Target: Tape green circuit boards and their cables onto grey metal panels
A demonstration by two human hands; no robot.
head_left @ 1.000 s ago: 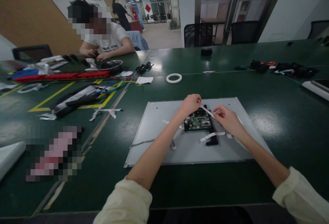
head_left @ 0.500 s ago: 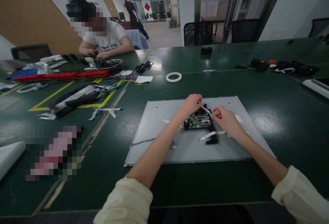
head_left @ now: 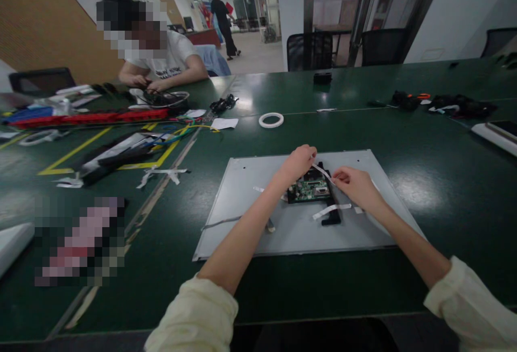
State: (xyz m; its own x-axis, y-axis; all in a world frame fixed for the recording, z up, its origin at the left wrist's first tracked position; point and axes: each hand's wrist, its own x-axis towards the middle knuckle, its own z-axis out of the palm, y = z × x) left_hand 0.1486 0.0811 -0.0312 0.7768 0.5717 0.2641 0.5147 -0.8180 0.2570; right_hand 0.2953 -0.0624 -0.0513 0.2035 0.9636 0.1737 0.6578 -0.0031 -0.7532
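A strip of white tape [head_left: 322, 170] stretches between my two hands, above a green circuit board [head_left: 310, 190] in a black frame. My left hand [head_left: 299, 163] pinches its far left end. The near right end is between the fingertips of my right hand [head_left: 354, 184]. The board sits on a flat grey panel [head_left: 234, 206] that lies on the table. Below the board, a second white tape strip [head_left: 332, 211] crosses a black bracket arm [head_left: 332, 219]. A grey cable [head_left: 221, 222] runs over the panel's left part, partly hidden by my left forearm.
A roll of white tape [head_left: 271, 120] lies beyond the panel. To the left are a black-and-silver bundle [head_left: 117, 153] with wires, tape scraps [head_left: 163, 174] and a red strip [head_left: 92, 118]. Across the table a person [head_left: 161, 61] handles cables. Black items [head_left: 452, 105] lie far right.
The view has shifted slightly. Both hands keep hold of the tape strip in nearly the same place over the board. In the background, a walking person has moved to the right.
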